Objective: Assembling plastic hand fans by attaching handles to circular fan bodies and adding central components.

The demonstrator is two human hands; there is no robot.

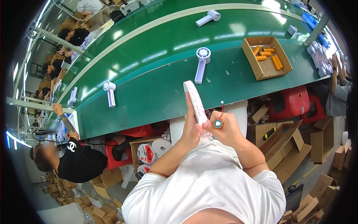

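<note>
1. Head view: left hand [192, 128] grips a white label strip [194, 99] – its long axis running up, away from the body.
2. Right hand [223, 128] – closed on a small round part [218, 123], touching the strip's lower end above the green worktop [156, 97].

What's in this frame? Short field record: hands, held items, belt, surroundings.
left hand: left hand holds a white strip of labels, raised upright in front of the chest
right hand: right hand pinches a small round part with a red wire sticking up
belt: green conveyor carries white handheld fans, spaced apart
box on belt: open cardboard box with orange cylinders
below belt: carton of tape rolls, red stools
others: a person in black at left
</note>
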